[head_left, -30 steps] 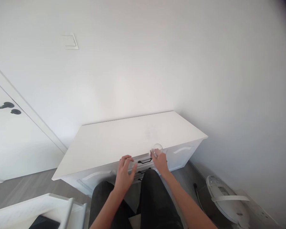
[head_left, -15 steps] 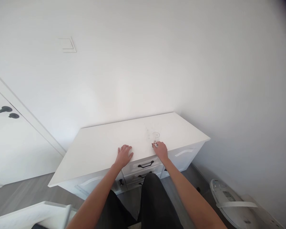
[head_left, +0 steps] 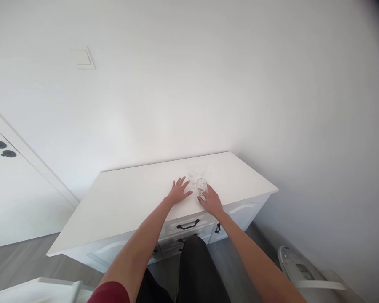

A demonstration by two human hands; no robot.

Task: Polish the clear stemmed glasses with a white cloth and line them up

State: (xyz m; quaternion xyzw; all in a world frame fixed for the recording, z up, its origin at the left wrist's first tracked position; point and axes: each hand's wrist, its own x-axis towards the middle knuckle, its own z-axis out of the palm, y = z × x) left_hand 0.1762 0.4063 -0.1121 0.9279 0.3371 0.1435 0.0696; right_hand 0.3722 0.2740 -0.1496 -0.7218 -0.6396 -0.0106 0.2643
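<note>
1. Right hand (head_left: 212, 201): its grip was closed around the base of the front glass (head_left: 201, 185), which stood upright on the white counter (head_left: 129, 202).
2. Left hand (head_left: 179, 192): it held nothing, lying flat with fingers spread on the counter just left of the glasses.
3. Change from half a second before: both hands had moved from the front edge toward the counter's middle, and the front glass now stood near two other clear glasses (head_left: 197, 174), faint against the white top; contact between them cannot be told.
4. Edges: the glasses stood well inside the front edge, right of centre, and apart from the wall (head_left: 189, 84) behind.
5. Open room: bare top stretched left of the left hand to the far corner; a narrower bare strip lay right of the glasses.
</note>
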